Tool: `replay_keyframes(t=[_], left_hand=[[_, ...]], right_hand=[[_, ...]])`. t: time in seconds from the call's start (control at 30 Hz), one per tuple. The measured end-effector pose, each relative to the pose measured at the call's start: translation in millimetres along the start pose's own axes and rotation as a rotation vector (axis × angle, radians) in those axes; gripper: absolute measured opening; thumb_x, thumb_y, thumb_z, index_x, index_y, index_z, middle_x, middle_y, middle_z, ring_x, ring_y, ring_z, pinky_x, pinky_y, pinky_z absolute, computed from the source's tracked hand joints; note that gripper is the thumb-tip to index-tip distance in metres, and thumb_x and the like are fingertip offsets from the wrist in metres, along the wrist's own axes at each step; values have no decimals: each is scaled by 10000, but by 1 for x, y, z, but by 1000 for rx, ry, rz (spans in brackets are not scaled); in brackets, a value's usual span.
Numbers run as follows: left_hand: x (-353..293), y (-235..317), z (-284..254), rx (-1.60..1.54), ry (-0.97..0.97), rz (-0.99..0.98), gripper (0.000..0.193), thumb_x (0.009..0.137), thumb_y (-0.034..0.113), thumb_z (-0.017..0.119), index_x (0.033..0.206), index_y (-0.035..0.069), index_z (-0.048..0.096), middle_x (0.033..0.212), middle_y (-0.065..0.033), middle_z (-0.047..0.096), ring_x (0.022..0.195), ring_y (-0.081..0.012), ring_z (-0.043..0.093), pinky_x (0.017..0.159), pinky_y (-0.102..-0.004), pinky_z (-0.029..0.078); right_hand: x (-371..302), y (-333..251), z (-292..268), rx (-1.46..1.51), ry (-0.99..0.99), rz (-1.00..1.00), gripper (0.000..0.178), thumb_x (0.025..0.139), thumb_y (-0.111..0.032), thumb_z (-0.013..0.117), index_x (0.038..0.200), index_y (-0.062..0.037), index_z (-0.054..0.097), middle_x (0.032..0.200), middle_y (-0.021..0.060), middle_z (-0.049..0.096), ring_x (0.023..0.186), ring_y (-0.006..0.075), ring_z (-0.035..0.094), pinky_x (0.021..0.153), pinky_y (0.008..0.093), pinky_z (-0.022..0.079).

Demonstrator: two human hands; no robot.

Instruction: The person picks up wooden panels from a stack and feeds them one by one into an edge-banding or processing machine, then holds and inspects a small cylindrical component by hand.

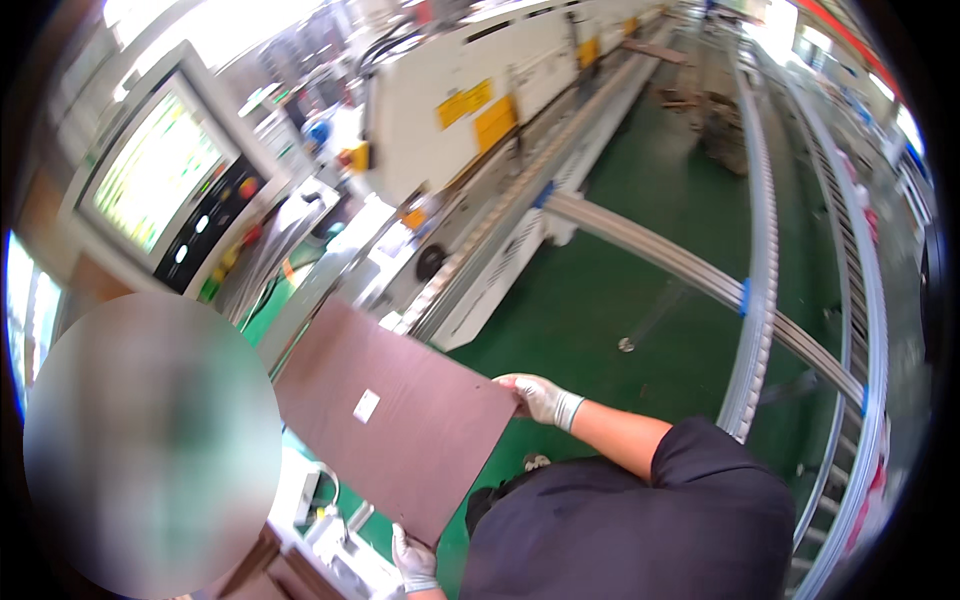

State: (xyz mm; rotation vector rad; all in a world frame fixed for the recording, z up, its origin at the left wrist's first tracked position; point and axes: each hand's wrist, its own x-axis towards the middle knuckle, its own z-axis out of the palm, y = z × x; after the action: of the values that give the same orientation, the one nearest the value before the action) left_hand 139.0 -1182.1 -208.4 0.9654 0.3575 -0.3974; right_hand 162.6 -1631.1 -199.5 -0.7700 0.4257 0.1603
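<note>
1. Far left, a control console (165, 165) with a lit screen and a dark button strip stands tilted in the view; neither hand is near it.

2. Left of centre lies the brown panel (430, 430), a flat rectangular board with a small white label (366, 405) on its upper face. It is held out in front of the body, its far left end beside the edge of the machinery; whether it rests on anything there, I cannot tell. The step in hand looks like handling this panel with both hands at once. The next move, I judge, calls for an even lift or turn from both corners, with care for the far end, which no hand supports.

3. At the panel's near corner is the left hand (413, 562), gloved and closed over the edge. Its fingers are partly hidden under the board, so the full grip does not show.

4. Beyond the panel, farther off, runs a long white machine (430, 130) with yellow patches, apart from both hands.

5. At the panel's right corner is the right hand (540, 400), also gloved, pinched closed on the board, with little gap between thumb and fingers.

6. Farther right, grey conveyor rails (760, 250) stand over the green floor (610, 300), well apart from the panel.
</note>
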Motion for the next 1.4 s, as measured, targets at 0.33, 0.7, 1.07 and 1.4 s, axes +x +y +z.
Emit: replay_keyframes(t=[0.33,0.7,1.07,1.4], left_hand=[[60,11,88,355,-208,-434,637,1085,435,471,1569,35,367,1567,-173,454,1395,-350,490,1130,-501,435],[122,90,90,710,-314,-193,421,1103,391,505,1233,8,622,923,-125,752,760,-215,725,703,-320,596],[254,206,89,1267,-248,718,361,1029,189,579,1316,-29,600,1271,-221,658,1224,-347,613,1072,-425,462],[435,190,210,2053,-187,915,703,1015,425,521,1588,48,367,1665,-224,302,1557,-447,199,1264,-572,95]], right_hand=[[-60,63,71,-167,-53,356,576,928,-547,724,1204,-41,716,1123,41,715,924,124,660,804,290,557],[-35,76,146,-127,474,16,617,946,-464,725,1290,44,663,1257,137,676,1128,238,638,1027,356,498],[5,105,126,622,587,-144,348,1018,-231,627,1298,-26,603,1239,145,674,1139,303,648,1016,463,534],[8,57,129,829,667,-28,532,1074,-408,496,1440,-22,513,1405,170,601,1249,376,594,1065,527,488]])
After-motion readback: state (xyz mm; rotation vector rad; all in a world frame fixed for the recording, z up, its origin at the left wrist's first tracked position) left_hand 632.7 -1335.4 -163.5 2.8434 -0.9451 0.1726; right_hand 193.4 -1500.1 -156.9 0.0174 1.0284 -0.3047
